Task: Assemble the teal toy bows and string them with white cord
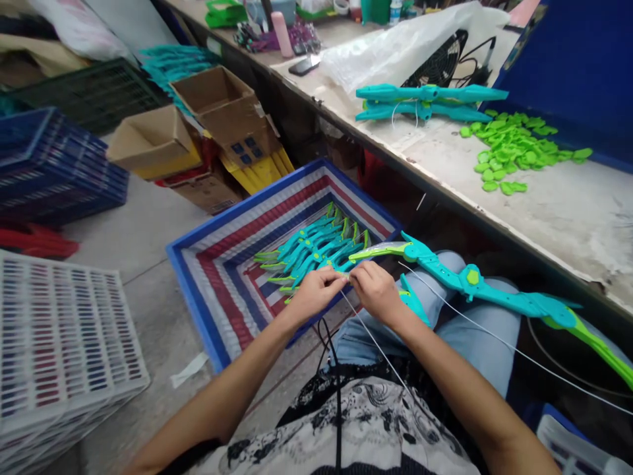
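A teal and lime-green toy bow (442, 270) lies across my lap, its left green limb tip just above my fingers. My left hand (316, 290) is closed, thumb and forefinger pinched on a white string (368, 330) that runs down toward my shirt. Right against it, my right hand (376, 290) is closed in a pinch on the same string; whether it also touches the bow tip I cannot tell. Another stretch of white cord passes below the bow to the right. A teal bow part (414, 300) shows beside my right wrist.
Several bows (311, 247) lie in a blue-rimmed, striped-lined crate (212, 264). On the workbench (558, 224) are teal bows (430, 102), green pieces (524, 148), a fan (442, 56) and a phone (304, 64). A white crate (64, 336) and cardboard boxes (153, 142) stand leftward.
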The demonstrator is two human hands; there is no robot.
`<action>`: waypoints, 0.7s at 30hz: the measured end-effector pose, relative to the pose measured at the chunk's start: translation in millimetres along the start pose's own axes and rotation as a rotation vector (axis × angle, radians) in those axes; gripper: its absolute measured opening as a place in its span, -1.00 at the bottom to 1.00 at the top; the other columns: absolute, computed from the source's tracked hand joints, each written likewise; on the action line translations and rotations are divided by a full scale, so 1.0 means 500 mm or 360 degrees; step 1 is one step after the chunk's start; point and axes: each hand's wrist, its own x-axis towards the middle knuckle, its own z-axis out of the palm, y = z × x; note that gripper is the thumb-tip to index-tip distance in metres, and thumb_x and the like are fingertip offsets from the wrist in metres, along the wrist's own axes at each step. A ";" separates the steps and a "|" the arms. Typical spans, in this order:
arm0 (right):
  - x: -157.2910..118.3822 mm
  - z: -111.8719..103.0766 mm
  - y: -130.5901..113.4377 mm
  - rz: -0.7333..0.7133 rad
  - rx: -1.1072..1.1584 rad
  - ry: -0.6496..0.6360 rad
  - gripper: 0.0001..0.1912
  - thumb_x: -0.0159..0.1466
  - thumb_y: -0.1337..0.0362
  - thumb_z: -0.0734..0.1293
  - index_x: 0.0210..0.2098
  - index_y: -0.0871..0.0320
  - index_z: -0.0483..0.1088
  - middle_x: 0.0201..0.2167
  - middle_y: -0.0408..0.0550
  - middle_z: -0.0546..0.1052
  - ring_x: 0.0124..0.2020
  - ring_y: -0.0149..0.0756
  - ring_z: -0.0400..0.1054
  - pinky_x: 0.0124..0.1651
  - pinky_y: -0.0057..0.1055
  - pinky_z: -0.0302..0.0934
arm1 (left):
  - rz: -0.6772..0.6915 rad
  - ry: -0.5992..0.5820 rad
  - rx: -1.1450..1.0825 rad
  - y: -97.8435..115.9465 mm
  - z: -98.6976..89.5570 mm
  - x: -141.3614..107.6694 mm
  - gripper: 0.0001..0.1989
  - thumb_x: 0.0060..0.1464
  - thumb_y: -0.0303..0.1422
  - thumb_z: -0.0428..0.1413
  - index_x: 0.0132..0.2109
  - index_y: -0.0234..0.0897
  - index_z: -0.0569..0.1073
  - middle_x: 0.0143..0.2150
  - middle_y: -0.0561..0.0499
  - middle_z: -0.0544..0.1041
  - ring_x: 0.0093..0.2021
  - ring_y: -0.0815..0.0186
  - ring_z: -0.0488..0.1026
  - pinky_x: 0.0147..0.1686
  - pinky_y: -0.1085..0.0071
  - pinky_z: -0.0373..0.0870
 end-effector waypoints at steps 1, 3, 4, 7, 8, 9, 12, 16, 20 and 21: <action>-0.004 0.008 -0.001 0.0012 -0.0004 0.0001 -0.74 0.37 0.34 0.11 -0.38 0.14 0.35 -0.41 0.00 0.42 -0.32 -0.24 0.29 -0.23 -0.34 0.21 | -0.0047 0.0058 0.0000 -0.009 0.005 -0.006 -0.73 -0.02 -0.19 0.12 -0.51 -0.26 0.55 -0.56 0.04 0.44 -0.46 0.32 0.34 -0.37 0.43 0.26; -0.012 0.020 -0.004 0.0053 0.0048 0.0025 -0.76 0.37 0.34 0.11 -0.35 0.15 0.34 -0.40 0.00 0.41 -0.32 -0.26 0.29 -0.23 -0.35 0.21 | -0.0151 0.0138 -0.0080 -0.023 0.013 -0.016 -0.72 -0.02 -0.16 0.12 -0.48 -0.27 0.55 -0.53 0.03 0.49 -0.45 0.31 0.37 -0.37 0.43 0.28; -0.016 0.024 -0.006 0.0066 0.0087 0.0037 -0.77 0.37 0.33 0.11 -0.34 0.16 0.34 -0.39 0.00 0.41 -0.32 -0.26 0.30 -0.23 -0.36 0.22 | -0.0189 0.0142 -0.0141 -0.027 0.015 -0.019 -0.72 -0.02 -0.16 0.13 -0.44 -0.27 0.57 -0.49 0.03 0.52 -0.42 0.29 0.39 -0.35 0.42 0.30; -0.024 0.029 -0.012 0.0043 0.0165 0.0050 -0.77 0.39 0.33 0.10 -0.32 0.15 0.34 -0.38 0.00 0.41 -0.31 -0.27 0.29 -0.23 -0.36 0.22 | -0.0205 0.0085 -0.0271 -0.029 0.011 -0.025 -0.74 -0.05 -0.17 0.15 -0.33 -0.26 0.60 -0.37 -0.01 0.60 -0.33 0.23 0.47 -0.24 0.37 0.35; -0.026 0.031 -0.012 0.0022 0.0158 0.0055 -0.77 0.39 0.33 0.10 -0.32 0.15 0.34 -0.38 0.00 0.41 -0.31 -0.27 0.29 -0.22 -0.36 0.22 | -0.0188 0.0051 -0.0274 -0.026 0.008 -0.025 -0.74 -0.05 -0.18 0.16 -0.32 -0.25 0.60 -0.35 -0.02 0.61 -0.30 0.21 0.48 -0.22 0.36 0.36; -0.028 0.033 -0.012 -0.0004 0.0136 0.0058 -0.76 0.39 0.32 0.09 -0.32 0.15 0.34 -0.38 0.00 0.42 -0.31 -0.26 0.28 -0.22 -0.35 0.22 | -0.0167 0.0004 -0.0256 -0.023 0.004 -0.024 -0.75 -0.05 -0.18 0.15 -0.33 -0.24 0.60 -0.35 -0.02 0.61 -0.30 0.20 0.49 -0.22 0.35 0.36; -0.030 0.044 -0.009 -0.0028 -0.0026 0.0083 -0.73 0.39 0.33 0.08 -0.34 0.17 0.35 -0.40 0.02 0.42 -0.31 -0.24 0.27 -0.22 -0.34 0.20 | -0.0096 -0.0128 -0.0091 -0.015 -0.001 -0.024 -0.75 -0.02 -0.19 0.11 -0.38 -0.24 0.60 -0.41 -0.01 0.60 -0.36 0.23 0.47 -0.29 0.39 0.35; -0.030 0.057 -0.012 0.0080 -0.0271 0.0117 -0.71 0.37 0.35 0.09 -0.40 0.19 0.36 -0.45 0.02 0.41 -0.36 -0.23 0.25 -0.28 -0.33 0.13 | -0.0056 -0.0018 0.0046 -0.031 0.003 -0.042 -0.72 -0.02 -0.16 0.11 -0.35 -0.24 0.60 -0.39 -0.02 0.60 -0.36 0.23 0.46 -0.29 0.40 0.34; -0.068 -0.004 0.008 0.0031 -0.0278 -0.0083 -0.74 0.38 0.29 0.13 -0.36 0.17 0.38 -0.41 -0.05 0.45 -0.33 -0.30 0.27 -0.27 -0.39 0.08 | -0.0160 -0.0132 0.0146 -0.067 -0.025 -0.070 -0.65 -0.08 -0.05 0.14 -0.37 -0.23 0.61 -0.34 -0.06 0.61 -0.26 0.15 0.47 -0.14 0.30 0.35; -0.090 -0.034 0.022 0.0126 -0.0375 -0.0106 -0.74 0.38 0.27 0.14 -0.35 0.18 0.39 -0.39 -0.04 0.46 -0.33 -0.30 0.27 -0.26 -0.39 0.06 | -0.0220 -0.0210 0.0163 -0.072 -0.039 -0.072 -0.63 -0.09 -0.03 0.15 -0.36 -0.23 0.62 -0.30 -0.07 0.61 -0.22 0.12 0.48 -0.11 0.27 0.35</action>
